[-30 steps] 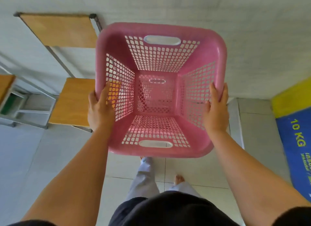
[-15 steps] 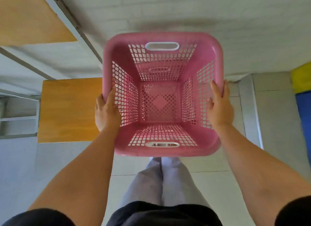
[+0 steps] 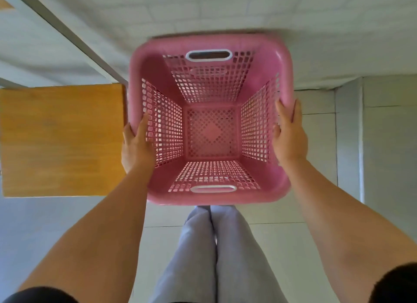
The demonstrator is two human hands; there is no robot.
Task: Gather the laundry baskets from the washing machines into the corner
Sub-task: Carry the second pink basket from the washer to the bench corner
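The floor [image 3: 293,246] is pale tile, meeting a white brick wall [image 3: 225,9] just beyond the basket's far rim. A wooden bench [image 3: 61,140] stands to the left, its edge just beside the basket's left wall.

The pink basket [image 3: 209,131] is empty, mouth up, held square in front of the person's legs [image 3: 216,257]. Whether its base touches the floor cannot be told. Its two slotted handles sit at the near and far rims, so that axis runs straight away from the body toward the wall.

The left hand [image 3: 136,147] clasps the left rim, thumb inside against the mesh, fingers hidden outside. The right hand [image 3: 290,135] does the same on the right rim. Both grips are closed on the basket, level with each other; neither is nearer.

The coming move, I judge, is straight down and forward: the basket lies between the hands, and the spot against the wall lies dead ahead, bench at its left.
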